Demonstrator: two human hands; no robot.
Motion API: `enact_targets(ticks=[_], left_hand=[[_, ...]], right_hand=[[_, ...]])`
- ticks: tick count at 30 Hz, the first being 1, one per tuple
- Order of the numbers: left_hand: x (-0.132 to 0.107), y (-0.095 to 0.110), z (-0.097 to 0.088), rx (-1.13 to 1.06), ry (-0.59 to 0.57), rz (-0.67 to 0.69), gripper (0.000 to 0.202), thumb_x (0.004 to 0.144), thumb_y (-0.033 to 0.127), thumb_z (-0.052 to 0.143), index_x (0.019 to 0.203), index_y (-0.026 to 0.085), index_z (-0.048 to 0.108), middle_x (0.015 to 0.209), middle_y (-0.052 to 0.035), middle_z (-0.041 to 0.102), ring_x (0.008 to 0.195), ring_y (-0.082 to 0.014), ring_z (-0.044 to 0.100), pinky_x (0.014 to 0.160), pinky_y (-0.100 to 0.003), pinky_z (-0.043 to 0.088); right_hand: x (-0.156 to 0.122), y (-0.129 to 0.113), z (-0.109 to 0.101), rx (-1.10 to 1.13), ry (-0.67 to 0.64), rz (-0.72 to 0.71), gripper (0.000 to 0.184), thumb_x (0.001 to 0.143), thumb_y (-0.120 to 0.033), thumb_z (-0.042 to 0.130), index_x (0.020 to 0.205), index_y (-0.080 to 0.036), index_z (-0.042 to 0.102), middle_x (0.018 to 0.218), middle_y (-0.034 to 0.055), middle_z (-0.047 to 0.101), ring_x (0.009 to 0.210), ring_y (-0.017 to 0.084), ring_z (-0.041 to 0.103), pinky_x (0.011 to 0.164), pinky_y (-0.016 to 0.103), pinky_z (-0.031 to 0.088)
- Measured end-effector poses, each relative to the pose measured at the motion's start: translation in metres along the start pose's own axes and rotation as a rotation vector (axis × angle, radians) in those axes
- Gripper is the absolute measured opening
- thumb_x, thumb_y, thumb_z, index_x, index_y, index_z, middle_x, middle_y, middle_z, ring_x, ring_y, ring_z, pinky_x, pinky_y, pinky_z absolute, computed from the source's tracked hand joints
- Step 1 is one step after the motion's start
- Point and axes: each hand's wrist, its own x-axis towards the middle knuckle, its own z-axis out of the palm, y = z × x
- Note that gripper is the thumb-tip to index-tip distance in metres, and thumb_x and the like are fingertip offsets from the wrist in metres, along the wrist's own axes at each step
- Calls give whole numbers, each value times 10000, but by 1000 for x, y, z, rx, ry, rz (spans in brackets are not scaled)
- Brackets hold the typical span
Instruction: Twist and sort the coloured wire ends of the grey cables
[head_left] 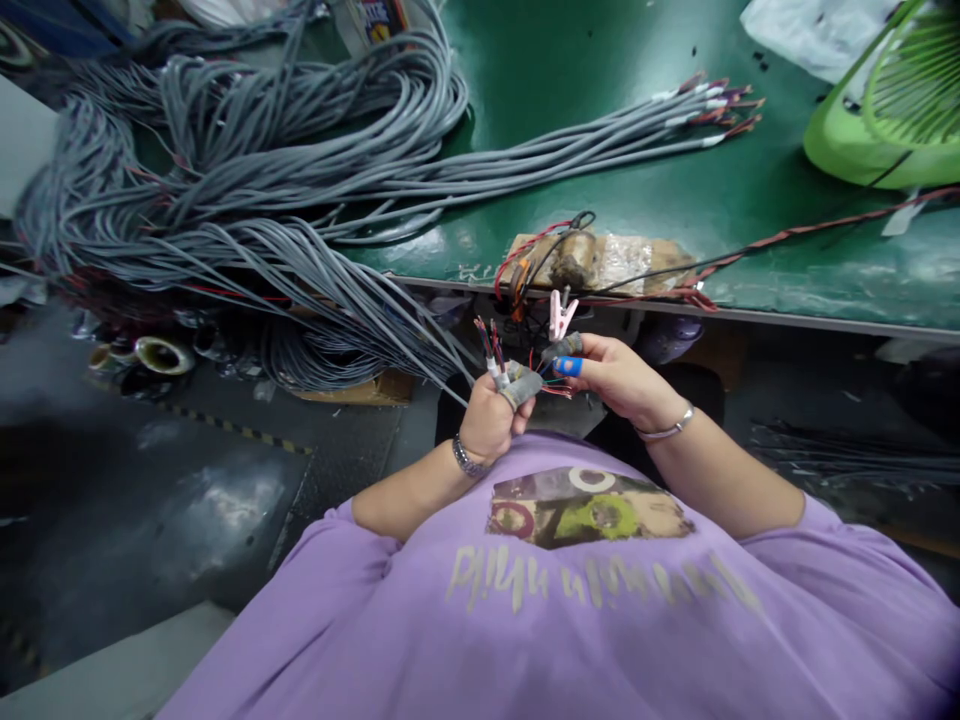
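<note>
Head view, centre of frame: finds the left hand (pixel 491 420) curled shut around the end of a grey cable (pixel 454 370), clamped under a thumb in a grey finger wrap (pixel 523 386), with the stripped coloured wires (pixel 487 345) fanning out toward 12 o'clock of the fist. Finds the right hand (pixel 619 378) just at 3 o'clock of the left, fingertips in a blue cot (pixel 570 366) and a grey one pressed together on thin strands (pixel 553 388) between the two hands; cannot tell the colour pinched. Notes a pink clip (pixel 560 315) at 12 o'clock of the hands, below the taped fixture (pixel 592 260) on the near edge of the green bench (pixel 600 120). Notes a cable bundle (pixel 247 170) heaped at 10 o'clock, a laid-out group with stripped ends (pixel 720 100) at 1 o'clock, and a green fan (pixel 892 110) at 2 o'clock. Judges the step in hand as sorting single conductors out of the stripped end. To do it well: keep the left fist firm on the jacket to prevent twisting; separate one strand at a time with the capped fingertips; pull along the strand's own line, not sideways, to spare the bared tips; hold the fanned wires clear of the clip until sorted; leave slack in the cable trailing toward 10 o'clock.
</note>
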Motion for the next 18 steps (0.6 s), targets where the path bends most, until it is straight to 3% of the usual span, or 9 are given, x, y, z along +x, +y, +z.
enact_targets(ticks=[12, 16, 18], left_hand=[[1, 0, 0, -37, 75, 8, 356, 667, 434, 770, 691, 182, 519, 459, 73, 502, 306, -39, 347, 307, -182, 204], [-2, 5, 2, -54, 61, 12, 364, 670, 430, 770, 680, 186, 500, 449, 74, 489, 306, -38, 340, 311, -180, 197], [-4, 9, 3, -63, 29, 4, 377, 670, 436, 773, 679, 187, 491, 449, 73, 490, 306, -36, 337, 314, -181, 199]], right_hand=[[-7, 5, 10, -51, 139, -130, 277, 617, -356, 854, 707, -180, 659, 649, -21, 623, 580, 98, 517, 541, 230, 436], [0, 5, -3, 97, 249, -93, 384, 652, -498, 832, 692, -196, 599, 586, -38, 572, 508, 79, 463, 527, 225, 455], [6, 3, -8, 138, 244, -49, 449, 684, -607, 782, 742, -198, 606, 632, -21, 605, 500, 78, 471, 521, 227, 467]])
